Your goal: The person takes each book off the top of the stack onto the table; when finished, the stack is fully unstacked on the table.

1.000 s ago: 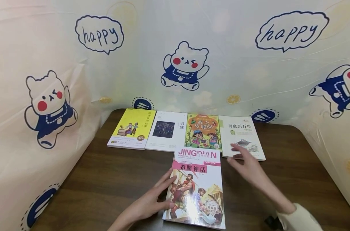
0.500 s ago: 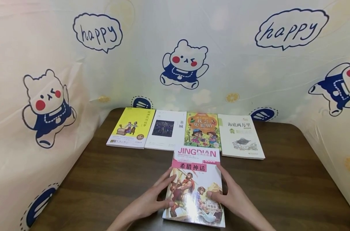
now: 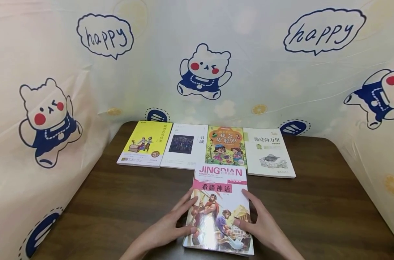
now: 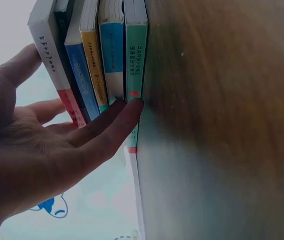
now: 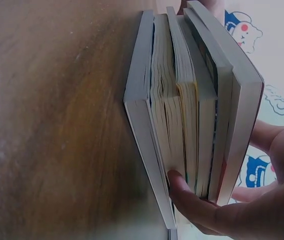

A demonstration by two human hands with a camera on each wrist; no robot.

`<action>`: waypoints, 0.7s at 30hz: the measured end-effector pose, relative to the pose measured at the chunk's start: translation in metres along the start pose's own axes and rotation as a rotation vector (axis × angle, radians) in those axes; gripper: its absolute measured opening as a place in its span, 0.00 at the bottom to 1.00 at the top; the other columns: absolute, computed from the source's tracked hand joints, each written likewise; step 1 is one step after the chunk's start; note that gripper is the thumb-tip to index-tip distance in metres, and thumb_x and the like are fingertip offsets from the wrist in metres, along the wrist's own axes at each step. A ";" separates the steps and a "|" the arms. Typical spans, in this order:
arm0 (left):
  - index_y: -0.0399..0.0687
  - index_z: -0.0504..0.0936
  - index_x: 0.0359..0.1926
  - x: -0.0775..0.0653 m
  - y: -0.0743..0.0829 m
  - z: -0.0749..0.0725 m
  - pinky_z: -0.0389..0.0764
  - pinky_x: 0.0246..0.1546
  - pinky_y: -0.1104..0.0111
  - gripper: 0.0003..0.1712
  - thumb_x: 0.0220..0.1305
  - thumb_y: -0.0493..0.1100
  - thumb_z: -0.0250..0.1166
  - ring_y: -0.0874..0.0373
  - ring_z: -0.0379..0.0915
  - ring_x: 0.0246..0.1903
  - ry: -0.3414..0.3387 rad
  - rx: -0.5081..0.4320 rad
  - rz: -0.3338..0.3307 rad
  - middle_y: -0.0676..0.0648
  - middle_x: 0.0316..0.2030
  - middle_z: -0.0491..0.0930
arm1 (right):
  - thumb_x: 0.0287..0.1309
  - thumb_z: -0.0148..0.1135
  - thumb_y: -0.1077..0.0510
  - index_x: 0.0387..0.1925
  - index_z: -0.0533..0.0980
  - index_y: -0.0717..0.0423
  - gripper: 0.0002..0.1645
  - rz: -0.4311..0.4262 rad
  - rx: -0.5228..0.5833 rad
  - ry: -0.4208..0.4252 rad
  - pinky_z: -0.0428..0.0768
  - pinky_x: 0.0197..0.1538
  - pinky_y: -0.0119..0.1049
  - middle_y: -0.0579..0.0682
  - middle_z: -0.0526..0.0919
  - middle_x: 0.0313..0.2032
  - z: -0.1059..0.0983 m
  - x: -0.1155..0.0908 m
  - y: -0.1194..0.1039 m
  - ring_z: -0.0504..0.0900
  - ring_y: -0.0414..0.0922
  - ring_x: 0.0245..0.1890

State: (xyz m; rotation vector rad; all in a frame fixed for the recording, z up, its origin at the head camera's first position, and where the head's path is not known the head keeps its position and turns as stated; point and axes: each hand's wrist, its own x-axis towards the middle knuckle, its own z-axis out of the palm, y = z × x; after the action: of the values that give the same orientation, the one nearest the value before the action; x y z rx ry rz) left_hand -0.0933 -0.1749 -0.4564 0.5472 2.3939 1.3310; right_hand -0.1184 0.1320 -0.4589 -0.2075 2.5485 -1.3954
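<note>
In front of me a stack of several books lies on the table, topped by a white and pink paperback (image 3: 221, 206). My left hand (image 3: 162, 229) holds the stack's left side, thumb on the top cover's edge; in the left wrist view its fingers (image 4: 109, 132) reach down the spines to a green-spined book (image 4: 135, 55) at the bottom. My right hand (image 3: 266, 225) holds the right side, thumb on the cover. In the right wrist view a finger (image 5: 197, 205) touches the page edges (image 5: 172, 120). The middle books are hidden from above.
Behind the stack, a row on the brown table (image 3: 102, 209) holds a yellow book (image 3: 146, 144), a white book with a dark picture (image 3: 184, 146), a colourful children's book (image 3: 225, 146) and a white book with a ship drawing (image 3: 270, 151). A printed cloth (image 3: 158, 72) surrounds the table.
My right hand has come from over the ship-drawing book down and left to the stack's right side. My left hand has stayed at the left side. The view has shifted slightly.
</note>
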 end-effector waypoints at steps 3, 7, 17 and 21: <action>0.61 0.51 0.76 0.000 0.000 0.001 0.56 0.62 0.37 0.46 0.63 0.60 0.62 0.43 0.38 0.72 0.008 0.008 -0.014 0.55 0.76 0.35 | 0.47 0.75 0.46 0.71 0.57 0.46 0.54 0.005 0.033 -0.012 0.77 0.48 0.42 0.61 0.61 0.67 -0.001 0.000 0.000 0.70 0.56 0.59; 0.64 0.49 0.76 -0.001 0.000 0.003 0.55 0.61 0.36 0.47 0.62 0.60 0.63 0.40 0.38 0.72 0.017 0.002 -0.030 0.53 0.76 0.35 | 0.47 0.76 0.50 0.71 0.57 0.47 0.53 0.023 0.091 -0.022 0.78 0.41 0.36 0.61 0.67 0.62 -0.002 0.001 0.000 0.74 0.55 0.53; 0.68 0.50 0.75 -0.001 -0.001 0.000 0.57 0.60 0.36 0.47 0.61 0.61 0.64 0.40 0.41 0.71 0.002 0.020 -0.070 0.50 0.76 0.40 | 0.49 0.74 0.52 0.70 0.60 0.46 0.49 0.029 0.138 -0.035 0.77 0.40 0.37 0.60 0.68 0.62 -0.007 -0.003 0.002 0.77 0.53 0.49; 0.71 0.50 0.75 -0.001 -0.001 0.000 0.59 0.59 0.36 0.46 0.61 0.62 0.63 0.39 0.43 0.71 -0.003 0.029 -0.074 0.51 0.76 0.41 | 0.50 0.74 0.54 0.69 0.60 0.47 0.47 0.009 0.158 -0.046 0.77 0.39 0.36 0.62 0.66 0.63 -0.010 -0.004 0.000 0.78 0.52 0.48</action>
State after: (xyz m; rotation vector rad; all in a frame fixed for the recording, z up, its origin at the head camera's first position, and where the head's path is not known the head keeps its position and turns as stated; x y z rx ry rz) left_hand -0.0922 -0.1757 -0.4574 0.4637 2.4102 1.2659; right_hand -0.1170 0.1406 -0.4533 -0.1975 2.3855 -1.5607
